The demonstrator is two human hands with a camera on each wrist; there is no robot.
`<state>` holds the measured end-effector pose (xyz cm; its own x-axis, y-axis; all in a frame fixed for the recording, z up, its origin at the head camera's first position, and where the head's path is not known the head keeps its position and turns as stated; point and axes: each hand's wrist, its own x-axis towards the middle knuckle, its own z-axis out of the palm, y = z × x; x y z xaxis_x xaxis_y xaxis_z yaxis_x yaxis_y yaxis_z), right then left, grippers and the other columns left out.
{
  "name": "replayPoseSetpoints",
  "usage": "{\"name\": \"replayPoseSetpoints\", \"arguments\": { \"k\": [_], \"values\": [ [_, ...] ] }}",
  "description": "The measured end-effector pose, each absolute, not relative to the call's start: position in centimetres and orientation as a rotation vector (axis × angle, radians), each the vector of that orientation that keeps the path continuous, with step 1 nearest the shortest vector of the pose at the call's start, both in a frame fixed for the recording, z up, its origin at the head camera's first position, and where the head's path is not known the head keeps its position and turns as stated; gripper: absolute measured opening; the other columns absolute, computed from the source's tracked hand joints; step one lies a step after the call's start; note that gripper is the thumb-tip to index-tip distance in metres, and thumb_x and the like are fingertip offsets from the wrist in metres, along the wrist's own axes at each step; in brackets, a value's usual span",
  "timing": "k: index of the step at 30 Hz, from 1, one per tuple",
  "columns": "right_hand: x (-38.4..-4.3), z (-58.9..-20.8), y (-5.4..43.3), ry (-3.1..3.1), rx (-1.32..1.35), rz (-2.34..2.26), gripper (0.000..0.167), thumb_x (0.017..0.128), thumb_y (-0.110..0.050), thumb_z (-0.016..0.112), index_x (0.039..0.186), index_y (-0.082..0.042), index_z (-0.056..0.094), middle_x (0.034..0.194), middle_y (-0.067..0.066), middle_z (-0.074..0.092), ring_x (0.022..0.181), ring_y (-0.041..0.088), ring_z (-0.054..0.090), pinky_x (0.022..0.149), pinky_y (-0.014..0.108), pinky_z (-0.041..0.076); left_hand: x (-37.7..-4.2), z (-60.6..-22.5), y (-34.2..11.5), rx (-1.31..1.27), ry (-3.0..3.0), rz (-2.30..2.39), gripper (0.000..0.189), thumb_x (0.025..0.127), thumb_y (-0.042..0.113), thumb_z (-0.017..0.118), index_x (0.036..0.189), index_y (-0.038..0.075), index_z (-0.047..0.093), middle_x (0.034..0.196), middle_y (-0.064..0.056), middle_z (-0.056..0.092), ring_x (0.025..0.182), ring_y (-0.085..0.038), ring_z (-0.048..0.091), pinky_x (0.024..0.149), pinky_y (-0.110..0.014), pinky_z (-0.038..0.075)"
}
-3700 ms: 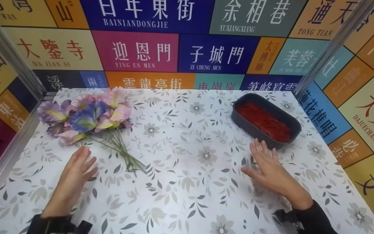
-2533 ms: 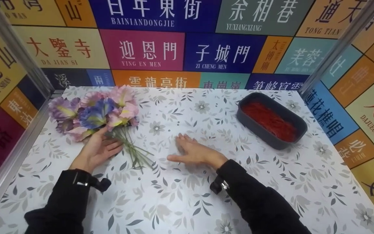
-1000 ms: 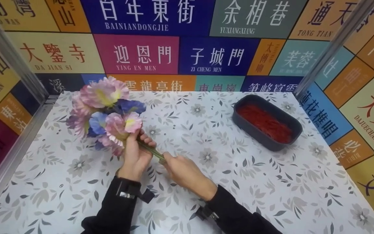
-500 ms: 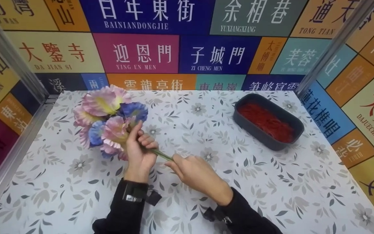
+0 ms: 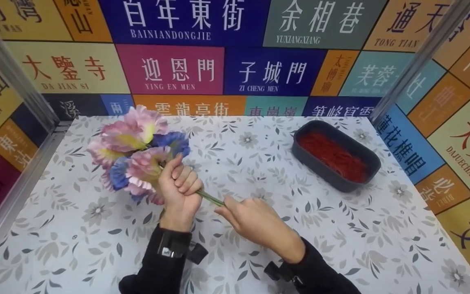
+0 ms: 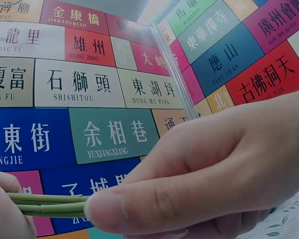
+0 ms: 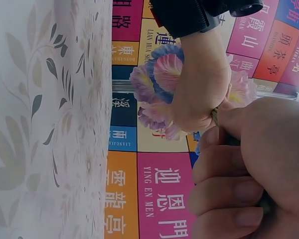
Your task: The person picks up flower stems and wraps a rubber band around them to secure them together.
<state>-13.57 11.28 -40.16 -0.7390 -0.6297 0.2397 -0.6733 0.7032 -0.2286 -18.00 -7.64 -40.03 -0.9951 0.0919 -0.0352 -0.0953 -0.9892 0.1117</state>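
Observation:
A bouquet of artificial flowers [image 5: 131,143], with pink, blue and yellow petals, is held over the left part of the table. My left hand [image 5: 180,188] grips its stems just below the blooms, fingers curled round them. Farther down, my right hand [image 5: 259,222] grips the lower ends, and a short run of green stems [image 5: 211,198] shows between the two hands. Close up in the left wrist view, the right thumb presses along the green stems [image 6: 50,205]. The blooms [image 7: 164,74] appear behind the left hand in the right wrist view.
A dark grey rectangular container [image 5: 343,183] holding red shredded filler [image 5: 333,157] stands at the table's back right. White cloth with grey leaves and flowers covers the table [image 5: 235,261]. Panels of coloured signs [image 5: 169,67] rise at the back and sides.
The flowers lay on the table at first, both hands open and apart. The hands gathered and lifted them by the stems; over the last second, the right hand slid slightly right and down.

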Motion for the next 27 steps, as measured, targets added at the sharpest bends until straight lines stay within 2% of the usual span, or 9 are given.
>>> {"name": "replayPoseSetpoints", "arguments": {
  "k": [5, 10, 16, 21, 27],
  "values": [
    [-13.5, -39.4, 12.2, -2.824, 1.071, 0.501, 0.038, 0.105, -0.046, 0.045, 0.081, -0.016, 0.052, 0.057, -0.012, 0.032, 0.046, 0.005, 0.033, 0.041, 0.021, 0.026, -17.6, -39.7, -7.2, 0.066, 0.174, 3.032, 0.055, 0.104, 0.017, 0.031, 0.049, 0.016, 0.037, 0.037, 0.006, 0.034, 0.039, -0.005, 0.009, 0.038, -0.016, 0.007],
    [-13.4, -38.6, 13.0, -2.811, 1.131, 0.532, 0.038, 0.104, -0.047, 0.044, 0.082, -0.018, 0.052, 0.058, -0.013, 0.033, 0.046, 0.003, 0.032, 0.043, 0.02, 0.026, -17.1, -38.9, -7.1, 0.151, 0.149, 3.062, 0.053, 0.102, 0.015, 0.034, 0.05, 0.016, 0.039, 0.039, 0.007, 0.033, 0.039, -0.005, 0.01, 0.037, -0.017, 0.007],
    [-13.5, -37.8, 14.0, -2.831, 1.152, 0.554, 0.036, 0.105, -0.05, 0.041, 0.089, -0.021, 0.056, 0.061, -0.015, 0.037, 0.049, 0.001, 0.035, 0.046, 0.019, 0.03, -16.7, -38.4, -7.5, 0.164, 0.112, 3.116, 0.049, 0.1, 0.012, 0.038, 0.051, 0.016, 0.039, 0.043, 0.008, 0.023, 0.039, -0.005, 0.009, 0.037, -0.017, 0.007],
    [-14.4, -36.7, 16.4, -2.823, 1.008, 0.635, 0.028, 0.106, -0.043, 0.044, 0.105, -0.022, 0.063, 0.07, -0.014, 0.054, 0.057, 0.001, 0.047, 0.054, 0.02, 0.042, -16.7, -38.3, -7.8, 0.142, 0.102, 3.13, 0.049, 0.1, 0.012, 0.038, 0.051, 0.016, 0.039, 0.044, 0.009, 0.021, 0.039, -0.005, 0.009, 0.037, -0.017, 0.007],
    [-16.6, -35.6, 21.3, -2.751, 0.65, 0.724, 0.026, 0.104, -0.035, 0.052, 0.116, -0.014, 0.062, 0.084, -0.001, 0.068, 0.069, 0.011, 0.058, 0.065, 0.031, 0.05, -16.8, -38.1, -8.0, 0.125, 0.091, 3.165, 0.051, 0.101, 0.012, 0.035, 0.051, 0.016, 0.038, 0.039, 0.007, 0.029, 0.039, -0.004, 0.008, 0.037, -0.017, 0.006]
  ]
}}
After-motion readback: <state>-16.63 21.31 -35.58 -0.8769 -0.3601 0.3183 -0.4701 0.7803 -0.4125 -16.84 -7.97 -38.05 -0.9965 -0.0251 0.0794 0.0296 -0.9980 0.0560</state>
